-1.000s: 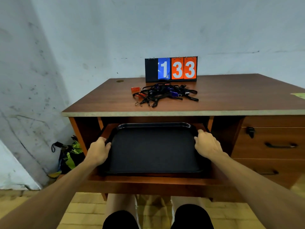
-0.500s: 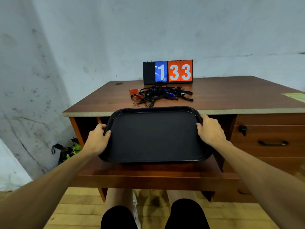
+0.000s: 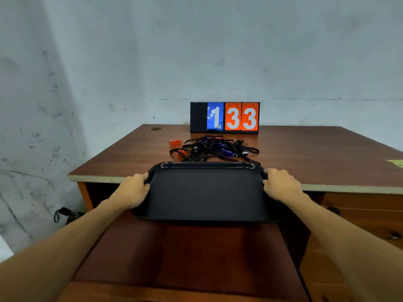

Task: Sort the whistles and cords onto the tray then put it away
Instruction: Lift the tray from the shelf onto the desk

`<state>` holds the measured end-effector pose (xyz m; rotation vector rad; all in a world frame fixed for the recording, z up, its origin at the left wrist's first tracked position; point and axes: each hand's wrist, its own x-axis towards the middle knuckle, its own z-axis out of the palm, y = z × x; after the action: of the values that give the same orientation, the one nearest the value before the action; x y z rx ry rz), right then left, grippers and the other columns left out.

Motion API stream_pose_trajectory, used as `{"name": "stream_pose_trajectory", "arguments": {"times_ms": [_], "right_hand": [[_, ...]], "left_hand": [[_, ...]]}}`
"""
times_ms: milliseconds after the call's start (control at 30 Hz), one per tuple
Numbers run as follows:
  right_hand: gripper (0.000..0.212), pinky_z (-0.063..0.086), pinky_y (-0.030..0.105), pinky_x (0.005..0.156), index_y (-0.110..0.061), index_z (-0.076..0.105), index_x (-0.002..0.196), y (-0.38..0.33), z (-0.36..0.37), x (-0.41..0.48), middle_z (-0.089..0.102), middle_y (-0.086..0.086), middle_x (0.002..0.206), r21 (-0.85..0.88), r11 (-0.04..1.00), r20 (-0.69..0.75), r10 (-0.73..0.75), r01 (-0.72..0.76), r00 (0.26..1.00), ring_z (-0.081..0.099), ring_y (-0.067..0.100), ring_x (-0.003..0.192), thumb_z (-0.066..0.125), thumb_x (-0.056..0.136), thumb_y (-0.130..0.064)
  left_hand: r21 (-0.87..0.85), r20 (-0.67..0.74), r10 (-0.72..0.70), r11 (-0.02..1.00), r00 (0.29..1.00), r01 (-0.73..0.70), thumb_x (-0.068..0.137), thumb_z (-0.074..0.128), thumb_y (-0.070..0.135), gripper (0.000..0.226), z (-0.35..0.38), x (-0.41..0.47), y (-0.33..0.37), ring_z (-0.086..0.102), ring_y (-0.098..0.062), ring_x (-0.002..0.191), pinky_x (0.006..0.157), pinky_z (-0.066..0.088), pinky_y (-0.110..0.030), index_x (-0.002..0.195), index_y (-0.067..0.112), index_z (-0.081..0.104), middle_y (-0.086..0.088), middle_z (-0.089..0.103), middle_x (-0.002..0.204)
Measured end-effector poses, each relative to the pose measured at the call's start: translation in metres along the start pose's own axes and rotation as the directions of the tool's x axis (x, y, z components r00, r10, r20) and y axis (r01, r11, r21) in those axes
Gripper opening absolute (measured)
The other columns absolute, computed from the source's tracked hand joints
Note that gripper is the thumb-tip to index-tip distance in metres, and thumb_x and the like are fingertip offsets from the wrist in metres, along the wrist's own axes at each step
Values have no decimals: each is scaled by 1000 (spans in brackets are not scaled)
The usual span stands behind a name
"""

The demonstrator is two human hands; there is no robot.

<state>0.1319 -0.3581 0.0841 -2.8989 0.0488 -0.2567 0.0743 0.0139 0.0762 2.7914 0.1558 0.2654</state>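
- Nearest: dark brown wooden pull-out shelf [image 3: 185,258] below the bench top, drawn out toward the person.
- Above it: flat rectangular black plastic tray [image 3: 207,192], nothing on it. It is carried roughly level, and its far rim reaches past the front edge of the brown wooden bench [image 3: 305,153]. Cannot tell whether it touches the top.
- Left hand [image 3: 135,190] is wrapped round the tray's left short side, thumb up on the rim, fingers curled beneath. Right hand [image 3: 281,186] has the same hold on the right short side.
- Handling, tray: looks stiff and light, with a smooth floor and a raised lip. The lip at the short sides is a sound place to grip. Once loaded, small pieces would likely slide on it, so level carrying matters.
- Just beyond the far rim, mid-bench: tangled heap of thin black cords [image 3: 216,149] with small blue whistles [image 3: 225,151] caught in it, and something red at its left end.
- Handling, cords: limp and interlaced, so pulling one will probably drag its neighbours. Better to pinch a hard whistle body and tease its cord free.
- Just left of the heap, lying alone: small orange plastic whistle [image 3: 175,142]. Rigid and light, an easy fingertip pick.
- Back edge: black flip scoreboard [image 3: 224,117], upright, showing a blue 1 and orange 33.
- Behind: scuffed grey wall.
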Motion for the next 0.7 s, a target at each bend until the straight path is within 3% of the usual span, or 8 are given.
{"name": "stream_pose_trajectory", "arguments": {"times_ms": [200,367,533,700], "right_hand": [[27,40,35,71,-17,54,118,-4,4,34,60,10,111,-71,997,-6,3,-4,1000,59,33,98,46,93,-20],[19,40,36,70,-13,52,109,-6,9,63,53,8,109,-17,1000,-22,-16,15,1000,56,32,90,47,91,-18],[30,45,37,73,-14,53,117,-3,15,93,54,7,103,128,992,-35,11,-6,999,56,32,89,48,87,-13],[33,40,34,71,-12,52,120,-2,20,120,55,12,108,125,992,-44,15,-9,999,54,35,90,47,87,-12]], "left_hand": [[260,-28,-38,965,999,44,100,35,30,34,10,35,8,61,-33,100,79,49,-40,129,17,46,-12,63,111],[186,-1,-63,981,998,62,98,37,28,33,13,70,9,60,-32,102,84,50,-42,128,19,48,-11,63,113],[68,-99,-104,992,990,111,93,45,24,34,23,95,25,61,-33,97,78,48,-38,125,14,49,-12,65,111],[-97,-126,-169,983,977,158,92,51,20,32,32,123,31,58,-28,102,82,44,-36,123,15,49,-8,61,120]]}}
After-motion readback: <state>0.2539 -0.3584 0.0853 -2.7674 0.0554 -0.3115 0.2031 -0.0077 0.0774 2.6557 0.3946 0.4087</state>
